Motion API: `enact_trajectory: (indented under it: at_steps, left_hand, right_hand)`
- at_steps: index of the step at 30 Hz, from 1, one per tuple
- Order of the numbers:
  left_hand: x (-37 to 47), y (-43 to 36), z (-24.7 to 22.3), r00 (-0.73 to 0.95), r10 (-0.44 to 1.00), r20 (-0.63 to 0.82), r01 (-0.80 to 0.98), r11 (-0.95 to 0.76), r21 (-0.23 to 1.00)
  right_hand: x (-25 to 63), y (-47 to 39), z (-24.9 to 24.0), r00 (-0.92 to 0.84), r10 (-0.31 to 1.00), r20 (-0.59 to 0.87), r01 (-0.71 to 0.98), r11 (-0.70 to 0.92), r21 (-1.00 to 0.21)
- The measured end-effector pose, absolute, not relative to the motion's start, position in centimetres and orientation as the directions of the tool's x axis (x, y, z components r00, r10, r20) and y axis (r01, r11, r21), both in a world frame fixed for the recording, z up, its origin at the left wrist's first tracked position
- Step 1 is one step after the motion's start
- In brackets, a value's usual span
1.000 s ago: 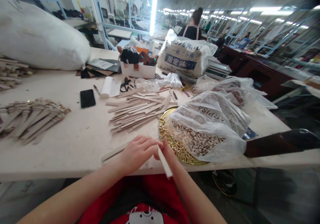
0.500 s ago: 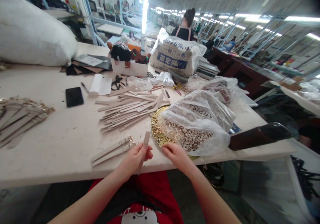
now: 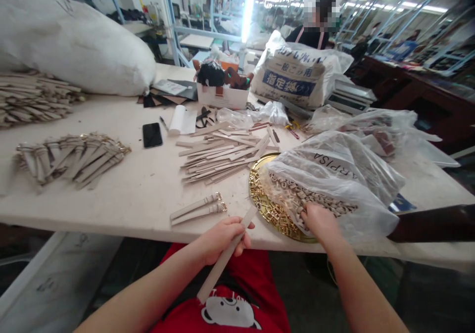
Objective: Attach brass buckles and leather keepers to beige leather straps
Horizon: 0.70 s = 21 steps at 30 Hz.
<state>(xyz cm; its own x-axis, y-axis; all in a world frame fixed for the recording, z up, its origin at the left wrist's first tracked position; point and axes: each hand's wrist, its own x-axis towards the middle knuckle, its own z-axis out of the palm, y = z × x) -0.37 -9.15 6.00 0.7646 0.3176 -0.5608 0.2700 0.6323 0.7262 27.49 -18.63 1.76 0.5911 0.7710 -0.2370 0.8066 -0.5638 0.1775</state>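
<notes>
My left hand [image 3: 229, 238] grips a flat beige strap [image 3: 218, 269] near its upper end. The strap slants down over my lap. My right hand [image 3: 322, 222] is at the mouth of a clear plastic bag [image 3: 356, 167], its fingertips pressed among small beige loops [image 3: 339, 207]. What sits between those fingertips is hidden. The bag rests on a round gold tray [image 3: 264, 160] that also holds many small gold metal pieces [image 3: 272, 209]. Left of my left hand lie two straps with gold fittings [image 3: 196, 212]. Behind them a pile of plain straps [image 3: 218, 160] spreads out.
To the left are fanned finished-looking straps [image 3: 77, 157], a strap heap [image 3: 33, 98] and a large white sack [image 3: 85, 46]. A phone [image 3: 152, 135], a paper roll [image 3: 178, 120], a box [image 3: 222, 95] and a printed bag [image 3: 297, 75] stand farther back. A person [image 3: 311, 36] is beyond.
My right hand has gone from the gold pieces on the tray to the loops in the bag. My left hand still holds the strap, now showing more of its length. The view has turned left.
</notes>
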Motion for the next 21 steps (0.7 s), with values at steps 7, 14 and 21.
enact_trajectory:
  at_steps: [7,14,21]
  left_hand:
    - [-0.5,-9.3,6.5,0.768,0.284,-0.574,0.263,0.678,0.687]
    - [-0.6,-9.4,5.3,0.806,0.387,-0.447,0.349,0.298,0.888]
    - [0.8,-8.9,6.6,0.82,0.54,-0.192,0.422,-0.344,0.839]
  right_hand:
    - [28.7,-19.5,1.5,0.593,0.771,-0.231,0.801,-0.594,0.072]
    - [27.4,-19.6,2.9,0.588,0.799,0.124,0.792,-0.538,-0.289]
    - [18.3,-17.4,5.0,0.399,0.881,-0.255,-0.057,-0.254,-0.965]
